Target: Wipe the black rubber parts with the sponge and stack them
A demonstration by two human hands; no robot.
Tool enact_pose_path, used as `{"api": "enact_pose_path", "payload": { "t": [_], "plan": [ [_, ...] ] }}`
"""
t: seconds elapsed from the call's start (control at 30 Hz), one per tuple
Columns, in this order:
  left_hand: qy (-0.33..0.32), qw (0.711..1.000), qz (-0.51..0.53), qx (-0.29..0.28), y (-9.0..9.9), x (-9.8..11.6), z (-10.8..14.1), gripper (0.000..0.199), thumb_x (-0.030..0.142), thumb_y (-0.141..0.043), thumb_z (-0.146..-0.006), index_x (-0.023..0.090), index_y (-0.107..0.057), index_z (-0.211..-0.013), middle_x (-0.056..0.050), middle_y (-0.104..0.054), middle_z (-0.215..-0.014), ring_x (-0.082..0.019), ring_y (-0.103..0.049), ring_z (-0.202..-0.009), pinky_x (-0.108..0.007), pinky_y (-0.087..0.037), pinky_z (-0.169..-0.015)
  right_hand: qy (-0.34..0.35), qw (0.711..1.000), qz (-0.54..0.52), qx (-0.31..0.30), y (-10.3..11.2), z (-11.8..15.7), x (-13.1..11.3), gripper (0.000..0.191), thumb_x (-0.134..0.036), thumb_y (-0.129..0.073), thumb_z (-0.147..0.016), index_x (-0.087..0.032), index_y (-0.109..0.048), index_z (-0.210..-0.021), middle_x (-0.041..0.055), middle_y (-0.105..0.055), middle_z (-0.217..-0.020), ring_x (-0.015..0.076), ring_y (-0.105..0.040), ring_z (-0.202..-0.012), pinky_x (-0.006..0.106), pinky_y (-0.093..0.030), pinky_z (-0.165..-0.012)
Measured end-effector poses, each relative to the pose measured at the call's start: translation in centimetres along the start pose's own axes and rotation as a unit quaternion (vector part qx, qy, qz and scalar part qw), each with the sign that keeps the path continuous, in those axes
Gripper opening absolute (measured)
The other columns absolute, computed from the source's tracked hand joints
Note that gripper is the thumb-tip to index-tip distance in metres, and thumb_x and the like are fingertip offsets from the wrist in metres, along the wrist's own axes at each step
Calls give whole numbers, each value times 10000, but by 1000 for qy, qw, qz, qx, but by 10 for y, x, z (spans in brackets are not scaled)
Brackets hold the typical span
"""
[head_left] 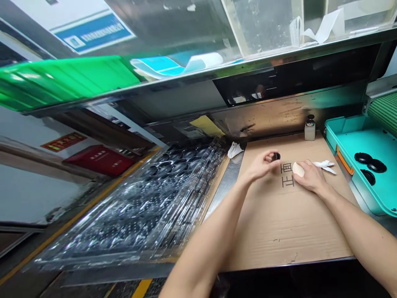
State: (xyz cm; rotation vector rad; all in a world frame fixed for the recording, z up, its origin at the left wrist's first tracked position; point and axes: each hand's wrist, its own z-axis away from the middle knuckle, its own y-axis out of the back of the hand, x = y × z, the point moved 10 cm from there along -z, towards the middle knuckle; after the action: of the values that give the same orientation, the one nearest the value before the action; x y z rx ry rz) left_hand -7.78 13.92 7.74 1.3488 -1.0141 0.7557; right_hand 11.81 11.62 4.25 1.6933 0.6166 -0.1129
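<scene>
**Two hands at work over the cardboard sheet**

Nearest us, both forearms ran up from the bottom edge onto the cardboard sheet (279, 223) that covered the counter (223, 186). Our left hand (262, 165) sat just above the sheet's middle, its fingers pinched narrow around a small black ring (276, 156) at their tips. At 3 o'clock from it, close but apart, our right hand (312, 177) rested on the sheet with its fingers curled around a pale pad (298, 169), beside the printed black characters (287, 176).

At 9 o'clock from the hands lay a stack of clear blister trays (136, 211). At 3 o'clock a teal bin (350, 136) held three black discs (370, 163). A crumpled white cloth (325, 165) lay touching the sheet just past the right hand.

Farther off, at 12 o'clock, a small white bottle (309, 128) stood upright by the back wall, and another white rag (235, 149) lay at 11 o'clock. A green panel (62, 80) hung overhead.
</scene>
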Motion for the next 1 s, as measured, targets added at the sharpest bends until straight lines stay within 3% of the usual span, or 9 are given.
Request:
{"api": "enact_pose_path", "payload": {
  "t": [0.1,0.17,0.27,0.43,0.53,0.63,0.7,0.83,1.0],
  "plan": [
    [-43,934,-349,58,35,21,-43,596,300,-741,-762,223,-651,-1346,-136,-548,-1253,-337,-537,-1224,-504,-424,-1100,5,1000,-2,11,2,0,2,474,-482,-604,-900,-239,-661,-1302,75,-681,-1198,272,-656,-1051,344,-467,-842],
    [-3,889,-458,7,36,13,-60,673,255,-724,-764,239,-595,-1424,-172,-505,-1357,-392,-491,-1300,-535,-415,-1101,9,1000,-2,17,3,0,4,483,-483,-598,-902,-231,-658,-1310,79,-682,-1221,281,-655,-1075,353,-467,-865],
    [76,863,-491,-95,25,-13,-66,800,216,-737,-737,255,-513,-1504,-195,-509,-1408,-409,-527,-1290,-530,-448,-1071,12,1000,2,18,2,-2,8,489,-493,-570,-912,-227,-655,-1314,77,-686,-1240,290,-660,-1089,369,-474,-876],
    [112,868,-472,-103,28,-26,-66,989,329,-801,-720,292,-345,-1597,-158,-488,-1501,-334,-537,-1336,-420,-442,-1108,13,1000,12,21,-1,-5,14,525,-557,-532,-907,-237,-654,-1304,76,-675,-1277,314,-655,-1126,409,-494,-875],
    [76,884,-461,-25,33,-6,-51,1096,524,-802,-721,304,-233,-1631,-182,-288,-1648,-410,-341,-1485,-552,-366,-1159,9,1000,4,27,-2,-7,20,547,-593,-513,-894,-244,-656,-1292,83,-674,-1278,321,-650,-1144,428,-506,-871],
    [-56,899,-423,99,14,35,-9,869,611,-604,-887,288,-268,-1620,-141,-180,-1704,-356,-164,-1568,-564,-241,-1235,13,1000,-6,26,-7,-10,23,577,-610,-509,-871,-233,-659,-1283,93,-679,-1262,330,-649,-1148,446,-514,-882],
    [-93,903,-395,143,-8,42,28,703,588,-440,-982,313,-288,-1611,-83,-173,-1719,-299,-125,-1586,-539,-191,-1265,17,999,-8,32,-7,-10,23,581,-610,-511,-866,-232,-659,-1282,94,-679,-1260,330,-650,-1147,449,-518,-884],
    [20,916,-385,109,-42,-2,75,696,616,-294,-1006,292,-278,-1622,-82,-150,-1730,-367,-89,-1589,-692,-142,-1227,23,998,-5,50,-2,-7,21,550,-595,-535,-878,-240,-666,-1277,94,-682,-1249,313,-656,-1131,430,-521,-882],
    [83,906,-413,26,-49,-39,75,793,687,-187,-981,245,-262,-1635,-95,-116,-1730,-362,-66,-1595,-679,-43,-1240,31,999,8,37,-3,-11,14,527,-538,-576,-898,-213,-659,-1305,109,-679,-1259,310,-650,-1130,419,-505,-920]
  ]
}}
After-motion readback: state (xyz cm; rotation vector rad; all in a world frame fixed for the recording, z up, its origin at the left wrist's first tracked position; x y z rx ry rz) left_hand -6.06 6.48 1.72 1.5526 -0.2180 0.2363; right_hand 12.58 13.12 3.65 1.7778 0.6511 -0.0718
